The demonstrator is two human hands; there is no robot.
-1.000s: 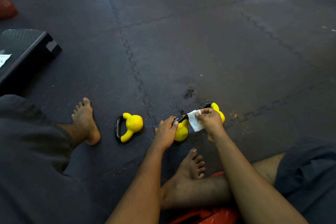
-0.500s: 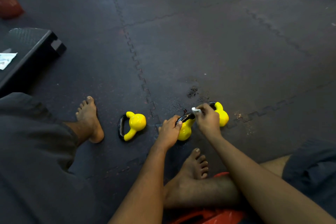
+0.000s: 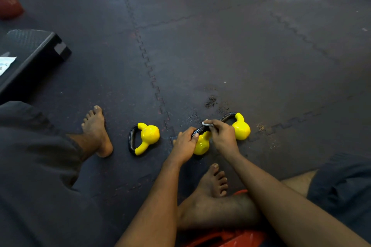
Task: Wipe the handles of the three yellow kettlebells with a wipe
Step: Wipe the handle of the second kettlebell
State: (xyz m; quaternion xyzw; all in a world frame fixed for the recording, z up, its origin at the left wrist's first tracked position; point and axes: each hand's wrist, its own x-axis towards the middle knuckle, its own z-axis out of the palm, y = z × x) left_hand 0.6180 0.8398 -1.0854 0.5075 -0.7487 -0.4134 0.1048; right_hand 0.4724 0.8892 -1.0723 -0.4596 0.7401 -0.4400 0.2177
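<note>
Three small yellow kettlebells with black handles lie on the dark rubber floor. The left kettlebell (image 3: 148, 136) lies alone on its side, handle to the left. The middle kettlebell (image 3: 201, 144) sits between my hands. My left hand (image 3: 185, 144) grips the left end of its black handle. My right hand (image 3: 222, 136) pinches a white wipe (image 3: 206, 123) around the same handle, only a small fold showing. The right kettlebell (image 3: 242, 127) lies just behind my right hand, partly hidden by it.
A black step platform (image 3: 30, 56) with a white packet (image 3: 6, 64) on it stands at the left. My bare feet (image 3: 98, 132) and legs frame the kettlebells. A red object (image 3: 9, 0) is at top left, another red thing (image 3: 230, 238) under my leg.
The wipe hung open from my right hand one second ago; now it is bunched around the middle kettlebell's handle, with my right hand closed over it. My left hand keeps its grip.
</note>
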